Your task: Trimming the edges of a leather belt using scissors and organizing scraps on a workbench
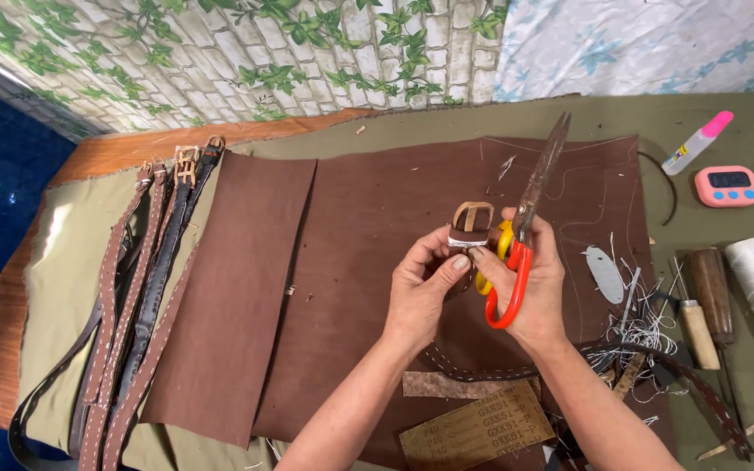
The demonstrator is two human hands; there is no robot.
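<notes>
I pinch the belt's buckle end (469,228) in my left hand (421,288) above the brown leather sheet (359,262); my right hand (534,279) is closed round the scissors (521,235). Trimming seems in hand; next needs careful blade placement.

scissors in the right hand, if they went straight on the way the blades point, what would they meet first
The scissors in the right hand point up and slightly right, away from the person. Along that line lies only the brown leather sheet, then olive cloth, then probably the backdrop. Depth is unclear.
</notes>
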